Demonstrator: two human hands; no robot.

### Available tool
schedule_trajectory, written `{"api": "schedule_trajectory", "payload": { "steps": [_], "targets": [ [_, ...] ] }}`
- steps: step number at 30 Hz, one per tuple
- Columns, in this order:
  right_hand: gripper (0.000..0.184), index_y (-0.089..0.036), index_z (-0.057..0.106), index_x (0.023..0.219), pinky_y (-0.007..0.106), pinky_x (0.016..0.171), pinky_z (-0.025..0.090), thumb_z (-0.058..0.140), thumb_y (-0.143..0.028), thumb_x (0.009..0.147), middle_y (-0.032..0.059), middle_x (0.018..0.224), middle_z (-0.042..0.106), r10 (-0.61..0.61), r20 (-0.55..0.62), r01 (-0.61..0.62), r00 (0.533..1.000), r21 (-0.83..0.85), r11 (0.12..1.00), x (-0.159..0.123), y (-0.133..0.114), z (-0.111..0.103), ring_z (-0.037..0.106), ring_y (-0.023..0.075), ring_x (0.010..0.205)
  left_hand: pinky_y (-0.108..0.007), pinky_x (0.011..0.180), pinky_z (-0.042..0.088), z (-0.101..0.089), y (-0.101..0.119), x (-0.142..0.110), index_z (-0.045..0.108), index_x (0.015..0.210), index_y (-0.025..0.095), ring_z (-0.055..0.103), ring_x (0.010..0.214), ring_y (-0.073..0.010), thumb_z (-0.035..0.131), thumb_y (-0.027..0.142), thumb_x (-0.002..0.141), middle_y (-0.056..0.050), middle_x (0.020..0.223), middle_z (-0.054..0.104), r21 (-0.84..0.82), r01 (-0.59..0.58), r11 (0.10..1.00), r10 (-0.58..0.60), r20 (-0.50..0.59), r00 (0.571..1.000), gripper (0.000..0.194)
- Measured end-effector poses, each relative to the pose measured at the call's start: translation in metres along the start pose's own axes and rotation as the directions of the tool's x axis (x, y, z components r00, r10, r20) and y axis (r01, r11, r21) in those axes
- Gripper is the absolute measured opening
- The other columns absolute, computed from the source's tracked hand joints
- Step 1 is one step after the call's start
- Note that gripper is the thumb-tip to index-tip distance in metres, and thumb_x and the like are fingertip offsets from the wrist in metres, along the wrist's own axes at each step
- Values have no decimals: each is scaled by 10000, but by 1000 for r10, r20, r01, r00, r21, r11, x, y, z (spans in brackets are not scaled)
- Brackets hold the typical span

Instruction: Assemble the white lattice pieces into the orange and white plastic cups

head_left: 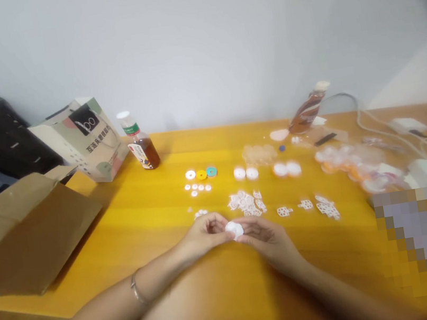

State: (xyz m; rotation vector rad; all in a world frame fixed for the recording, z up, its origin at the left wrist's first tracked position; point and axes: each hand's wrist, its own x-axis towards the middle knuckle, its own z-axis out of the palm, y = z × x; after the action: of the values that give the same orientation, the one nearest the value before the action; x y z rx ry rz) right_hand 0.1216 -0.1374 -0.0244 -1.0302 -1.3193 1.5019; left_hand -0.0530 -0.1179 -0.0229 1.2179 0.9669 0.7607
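My left hand (207, 231) and my right hand (266, 237) meet above the near middle of the table, fingertips pinched on a small white round piece (234, 230). Its outline looks like two overlapping discs, but blur hides the detail. Just beyond lies a heap of white cut-out plastic parts (244, 202). Behind my left hand, small white buttons (201, 213) are partly covered. Farther back sit a white ring (190, 174), a yellow ring (201, 175) and a teal ring (211, 171), with several small white caps (200, 187) in front of them.
A cardboard box (66, 224), a paper bag (95, 145) and a bottle of dark liquid (143, 149) stand at left. White discs (246, 173) lie mid-table. Another bottle (306, 111), cables (369, 126) and a cluster of round parts (354, 160) occupy the right.
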Motion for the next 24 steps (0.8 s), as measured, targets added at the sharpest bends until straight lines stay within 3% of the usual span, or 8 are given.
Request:
{"api": "schedule_trajectory", "payload": {
  "steps": [12, 18, 21, 24],
  "targets": [
    [259, -224, 642, 910, 342, 825, 498, 698, -259, 659, 25, 873, 693, 48, 18, -49, 999, 64, 997, 1, 0, -3, 643, 172, 823, -177, 523, 336, 3, 0, 2, 561, 741, 111, 467, 517, -42, 713, 215, 617, 30, 596, 547, -92, 61, 994, -64, -23, 998, 222],
    [312, -239, 615, 935, 312, 806, 494, 714, -212, 640, 7, 877, 680, 56, 65, -61, 996, 77, 995, 5, 4, -6, 631, 145, 816, -191, 612, 385, 0, -2, 4, 578, 771, 103, 517, 597, -53, 727, 217, 614, 0, 687, 593, -112, 52, 992, -50, 25, 998, 244],
    [291, -231, 611, 916, 319, 809, 492, 712, -228, 643, 7, 853, 675, 40, 27, -42, 999, 70, 997, 4, 3, -7, 631, 149, 808, -217, 650, 414, -5, 2, 6, 584, 846, 105, 544, 640, -74, 713, 262, 642, -21, 737, 608, -67, 53, 996, -47, 74, 996, 288],
    [303, -226, 605, 926, 339, 819, 489, 710, -255, 644, 20, 865, 672, 26, -17, -25, 1000, 63, 998, 2, 0, -8, 631, 163, 818, -237, 651, 436, -13, 14, 20, 577, 882, 115, 554, 640, -88, 616, 362, 734, -28, 746, 612, 119, -54, 991, 52, 18, 998, 291]
  ]
}}
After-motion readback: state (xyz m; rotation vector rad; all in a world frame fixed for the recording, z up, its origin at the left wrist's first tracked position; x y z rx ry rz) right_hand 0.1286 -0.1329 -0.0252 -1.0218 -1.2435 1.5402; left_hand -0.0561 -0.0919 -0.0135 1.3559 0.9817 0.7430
